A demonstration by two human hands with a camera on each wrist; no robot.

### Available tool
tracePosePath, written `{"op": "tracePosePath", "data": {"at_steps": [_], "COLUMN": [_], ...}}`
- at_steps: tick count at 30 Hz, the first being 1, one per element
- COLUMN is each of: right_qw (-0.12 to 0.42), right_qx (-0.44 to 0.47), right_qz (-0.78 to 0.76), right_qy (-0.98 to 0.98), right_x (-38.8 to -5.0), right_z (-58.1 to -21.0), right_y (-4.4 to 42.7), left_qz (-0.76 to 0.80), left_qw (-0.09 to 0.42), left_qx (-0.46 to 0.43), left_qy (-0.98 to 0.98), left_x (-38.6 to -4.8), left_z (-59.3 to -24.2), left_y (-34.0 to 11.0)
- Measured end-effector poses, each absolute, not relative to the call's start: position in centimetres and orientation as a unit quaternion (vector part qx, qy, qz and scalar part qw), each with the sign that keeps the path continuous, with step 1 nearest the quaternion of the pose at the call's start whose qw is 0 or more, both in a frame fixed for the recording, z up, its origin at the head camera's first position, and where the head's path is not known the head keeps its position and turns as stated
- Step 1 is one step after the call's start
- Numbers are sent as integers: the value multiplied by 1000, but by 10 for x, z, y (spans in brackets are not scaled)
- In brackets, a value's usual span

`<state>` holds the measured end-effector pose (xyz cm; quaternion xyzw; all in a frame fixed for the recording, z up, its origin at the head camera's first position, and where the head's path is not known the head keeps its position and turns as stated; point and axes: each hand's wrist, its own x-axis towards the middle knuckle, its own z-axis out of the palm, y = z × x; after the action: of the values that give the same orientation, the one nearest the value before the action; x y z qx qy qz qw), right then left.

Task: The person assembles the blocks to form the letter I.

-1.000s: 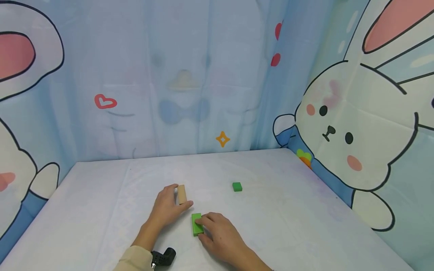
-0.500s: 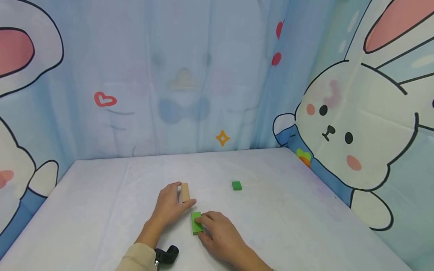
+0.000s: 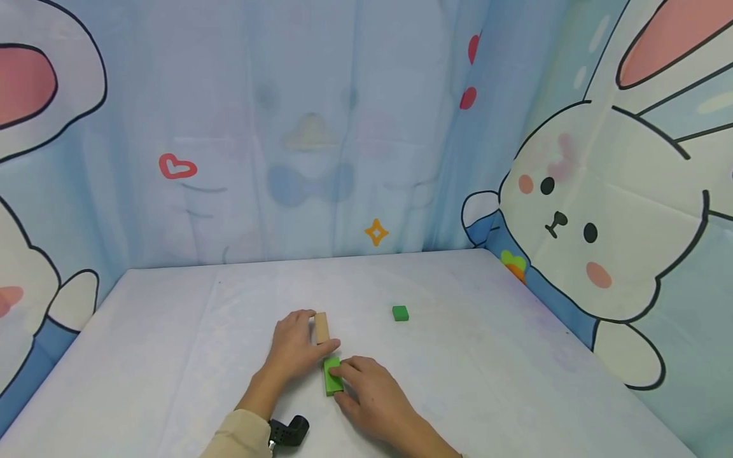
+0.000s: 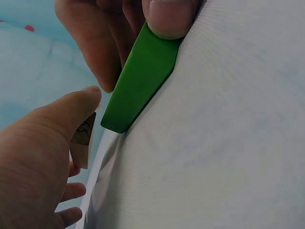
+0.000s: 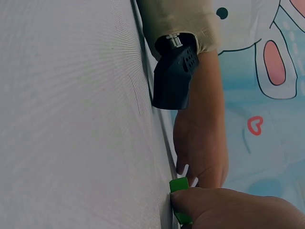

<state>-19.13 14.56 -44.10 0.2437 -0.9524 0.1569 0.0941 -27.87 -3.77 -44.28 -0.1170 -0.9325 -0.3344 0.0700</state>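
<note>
My left hand [image 3: 294, 346] holds a plain wooden block [image 3: 322, 328] lengthwise, thumb at its near end and fingers at its far end. Dark printed marks show on this wooden block [image 4: 83, 138] in the left wrist view. Just nearer to me, my right hand [image 3: 375, 401] pinches a light green oblong block [image 3: 332, 376] that rests on the table. The left thumb is just above the green block's far end; whether they touch I cannot tell. In the right wrist view, the right hand [image 5: 238, 207] hides much of the green block [image 5: 179, 184].
A small dark green block [image 3: 400, 313] lies farther back to the right on the white-covered table [image 3: 487, 381]. A black camera mount [image 3: 289, 431] sticks out from the left wrist. Printed curtains [image 3: 298, 127] stand behind the table and along its sides.
My left hand has slid to the right with the wooden block, which is now almost straight beyond the light green block. The right hand and its block have stayed in place.
</note>
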Motion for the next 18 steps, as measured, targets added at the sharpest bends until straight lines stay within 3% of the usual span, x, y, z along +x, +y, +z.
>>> {"op": "tracePosePath", "data": {"at_steps": [18], "right_qw": [91], "right_qx": [243], "right_qz": [143], "right_qy": [-955], "right_x": [-190], "right_z": [-439], "right_y": [145], "left_qz": [-308], "left_qw": [68], "left_qx": [-132], "left_qy": [-940], "left_x": [-274], "left_z": [-443], "left_y": [-32]}}
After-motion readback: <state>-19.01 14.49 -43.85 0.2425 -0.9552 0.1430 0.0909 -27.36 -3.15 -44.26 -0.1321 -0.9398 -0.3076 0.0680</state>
